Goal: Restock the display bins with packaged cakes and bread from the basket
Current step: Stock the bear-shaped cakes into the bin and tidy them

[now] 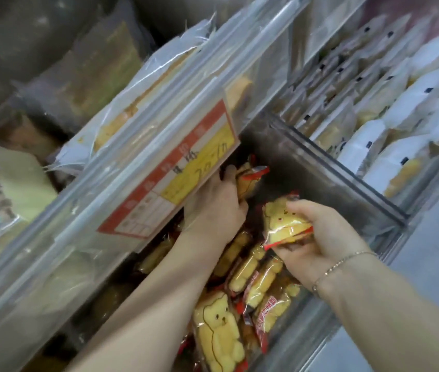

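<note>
Gripping a bear cake pack (pixel 284 224) in right hand (pixel 320 242) fingers, left hand (pixel 219 208) fingers around another pack (pixel 249 181)

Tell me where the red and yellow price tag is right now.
In the head view, the price tag hangs left of centre on the clear upper bin's front edge, just above the left hand.

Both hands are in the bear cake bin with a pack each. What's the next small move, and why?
Probably set the right hand's bear cake pack down onto the packs lying in the lower clear bin. It hangs just above that pile, gripped and lying tilted, while the left hand holds another pack deeper in, under the price tag.
</note>
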`<state>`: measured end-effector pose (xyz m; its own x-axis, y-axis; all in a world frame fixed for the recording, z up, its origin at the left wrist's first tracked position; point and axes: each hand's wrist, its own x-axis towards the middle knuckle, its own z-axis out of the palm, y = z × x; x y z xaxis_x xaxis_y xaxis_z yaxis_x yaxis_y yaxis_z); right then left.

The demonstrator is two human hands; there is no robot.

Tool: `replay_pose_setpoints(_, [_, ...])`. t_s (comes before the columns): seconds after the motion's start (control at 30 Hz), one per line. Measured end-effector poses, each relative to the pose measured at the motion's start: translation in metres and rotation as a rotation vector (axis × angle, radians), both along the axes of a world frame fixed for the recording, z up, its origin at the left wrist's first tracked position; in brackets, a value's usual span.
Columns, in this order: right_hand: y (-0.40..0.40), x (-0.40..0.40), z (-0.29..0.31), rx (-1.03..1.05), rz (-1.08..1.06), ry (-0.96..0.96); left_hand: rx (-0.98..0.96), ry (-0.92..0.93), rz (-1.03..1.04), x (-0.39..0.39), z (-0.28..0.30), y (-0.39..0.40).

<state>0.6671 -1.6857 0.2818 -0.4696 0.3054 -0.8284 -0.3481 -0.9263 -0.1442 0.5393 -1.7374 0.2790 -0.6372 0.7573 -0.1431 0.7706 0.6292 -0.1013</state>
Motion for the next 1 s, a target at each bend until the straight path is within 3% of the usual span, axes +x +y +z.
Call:
replay_pose_setpoints(0.17, [-0.006,-0.005,-0.002,-0.033,-0.057,-0.061,-0.059,-0.075,-0.068,-0.005,-0.012,0.009])
replay_pose_setpoints(0.27, [-0.008,-0.008,-0.004,-0.064,-0.068,-0.128,0.043,-0.077,-0.07,-0.009,-0.012,0.011])
replay_pose_setpoints(0.33, [-0.005,-0.013,-0.007,-0.041,0.018,-0.234,0.117,-0.014,-0.09,-0.012,-0.01,0.009])
replay_pose_setpoints(0.47, [0.004,-0.025,-0.002,0.027,0.232,-0.408,0.083,0.06,-0.189,-0.012,-0.008,0.002])
replay_pose_setpoints(0.6, [0.001,-0.011,-0.002,0.431,0.366,-0.514,-0.004,-0.005,-0.18,-0.016,-0.006,0.005])
replay_pose_setpoints(0.67, [0.001,-0.003,0.0,0.508,0.391,-0.508,-0.01,0.087,-0.166,-0.014,-0.003,0.006])
replay_pose_setpoints(0.73, [0.005,0.0,-0.009,0.426,0.382,-0.488,0.037,0.162,-0.121,-0.011,-0.002,0.005])
replay_pose_setpoints(0.9, [-0.003,-0.001,-0.035,0.088,0.181,-0.382,0.102,0.112,-0.058,-0.006,0.0,0.003])
replay_pose_setpoints(1.0, [-0.001,-0.023,-0.043,0.12,0.18,-0.34,0.1,0.118,-0.093,-0.011,-0.001,-0.001])
